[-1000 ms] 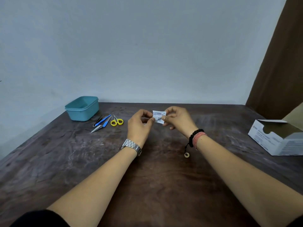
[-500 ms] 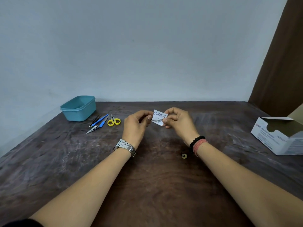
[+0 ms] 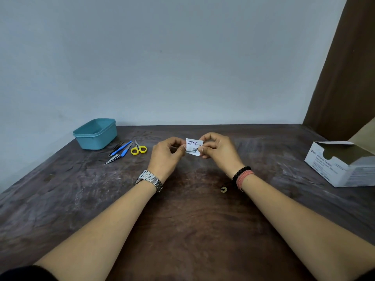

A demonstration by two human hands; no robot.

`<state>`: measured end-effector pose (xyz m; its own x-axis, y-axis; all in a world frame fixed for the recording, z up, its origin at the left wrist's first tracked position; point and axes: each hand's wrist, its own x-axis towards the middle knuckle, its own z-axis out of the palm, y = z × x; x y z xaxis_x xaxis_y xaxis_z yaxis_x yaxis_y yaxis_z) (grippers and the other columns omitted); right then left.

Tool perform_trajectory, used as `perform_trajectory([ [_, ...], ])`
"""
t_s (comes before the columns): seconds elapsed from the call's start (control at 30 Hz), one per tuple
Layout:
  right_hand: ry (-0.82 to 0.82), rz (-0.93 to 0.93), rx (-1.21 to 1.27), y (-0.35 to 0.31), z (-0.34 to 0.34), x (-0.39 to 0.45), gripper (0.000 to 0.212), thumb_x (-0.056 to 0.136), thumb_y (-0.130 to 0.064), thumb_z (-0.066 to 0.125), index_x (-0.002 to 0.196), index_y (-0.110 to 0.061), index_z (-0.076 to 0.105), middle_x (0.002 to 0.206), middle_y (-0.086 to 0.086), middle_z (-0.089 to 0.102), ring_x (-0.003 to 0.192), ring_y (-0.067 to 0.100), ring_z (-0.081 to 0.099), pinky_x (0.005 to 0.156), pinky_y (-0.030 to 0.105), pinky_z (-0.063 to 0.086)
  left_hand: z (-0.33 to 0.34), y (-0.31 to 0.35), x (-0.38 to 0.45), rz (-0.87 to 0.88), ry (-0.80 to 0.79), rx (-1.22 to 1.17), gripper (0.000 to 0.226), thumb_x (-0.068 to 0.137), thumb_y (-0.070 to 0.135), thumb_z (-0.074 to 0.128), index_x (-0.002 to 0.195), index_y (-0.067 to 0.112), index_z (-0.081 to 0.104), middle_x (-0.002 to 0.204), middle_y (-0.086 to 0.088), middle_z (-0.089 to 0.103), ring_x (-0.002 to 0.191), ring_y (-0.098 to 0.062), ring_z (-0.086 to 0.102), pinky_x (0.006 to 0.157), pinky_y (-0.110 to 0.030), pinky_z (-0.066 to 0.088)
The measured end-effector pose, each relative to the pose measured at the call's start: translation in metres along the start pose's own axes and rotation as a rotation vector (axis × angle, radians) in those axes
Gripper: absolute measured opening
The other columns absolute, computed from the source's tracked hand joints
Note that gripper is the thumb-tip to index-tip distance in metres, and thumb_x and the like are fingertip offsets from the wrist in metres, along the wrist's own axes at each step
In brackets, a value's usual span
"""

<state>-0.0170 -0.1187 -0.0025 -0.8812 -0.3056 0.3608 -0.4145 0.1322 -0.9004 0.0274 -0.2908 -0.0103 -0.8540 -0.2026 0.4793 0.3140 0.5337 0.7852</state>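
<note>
A small white printed packet (image 3: 193, 147) hangs in the air above the middle of the dark wooden table (image 3: 182, 220). My left hand (image 3: 167, 154) pinches its left edge between thumb and fingertips. My right hand (image 3: 218, 149) pinches its right edge the same way. A metal watch sits on my left wrist, and a black bead bracelet with a hanging charm and a pink band on my right.
A teal plastic tub (image 3: 95, 133) stands at the back left. Beside it lie yellow-handled scissors (image 3: 138, 149), blue-handled tools (image 3: 121, 152) and dark tweezers. An opened white cardboard box (image 3: 343, 163) sits at the right edge. A wall closes the table's far side.
Both hands have stayed together on the packet, which turned slightly between the fingers. The view shifted a little; the objects on the table did not move.
</note>
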Motion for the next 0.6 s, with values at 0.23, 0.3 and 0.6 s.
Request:
perform_trajectory([
  [0.23, 0.067, 0.039, -0.079, 0.0045, -0.0029, -0.0004, 0.025, 0.085, 0.000, 0.066, 0.078, -0.023, 0.059, 0.073, 0.001, 0.071, 0.063, 0.014, 0.065, 0.068, 0.034, 0.057, 0.0021, 0.0010, -0.0034, -0.004, 0.014, -0.041, 0.013, 0.093, 0.022, 0.056, 0.082, 0.030, 0.058, 0.079, 0.006, 0.069, 0.078, -0.024, 0.068, 0.073, -0.050, 0.056],
  [0.3, 0.098, 0.051, -0.084, 0.0045, -0.0043, -0.0016, 0.024, 0.085, 0.000, 0.066, 0.080, -0.022, 0.059, 0.074, 0.002, 0.072, 0.062, 0.015, 0.066, 0.064, 0.031, 0.057, 0.0015, 0.0005, -0.0033, -0.015, 0.014, -0.070, 0.011, 0.092, 0.025, 0.056, 0.083, 0.032, 0.058, 0.083, 0.006, 0.069, 0.081, -0.028, 0.067, 0.074, -0.051, 0.056],
  [0.6, 0.077, -0.038, -0.096, -0.0011, -0.0022, -0.0081, 0.025, 0.086, -0.003, 0.064, 0.083, -0.025, 0.053, 0.072, 0.005, 0.073, 0.062, 0.016, 0.069, 0.066, 0.031, 0.059, 0.0049, 0.0011, -0.0060, 0.005, -0.141, -0.209, 0.005, 0.081, 0.033, 0.061, 0.079, 0.029, 0.062, 0.106, 0.011, 0.067, 0.089, -0.005, 0.062, 0.086, -0.039, 0.049],
])
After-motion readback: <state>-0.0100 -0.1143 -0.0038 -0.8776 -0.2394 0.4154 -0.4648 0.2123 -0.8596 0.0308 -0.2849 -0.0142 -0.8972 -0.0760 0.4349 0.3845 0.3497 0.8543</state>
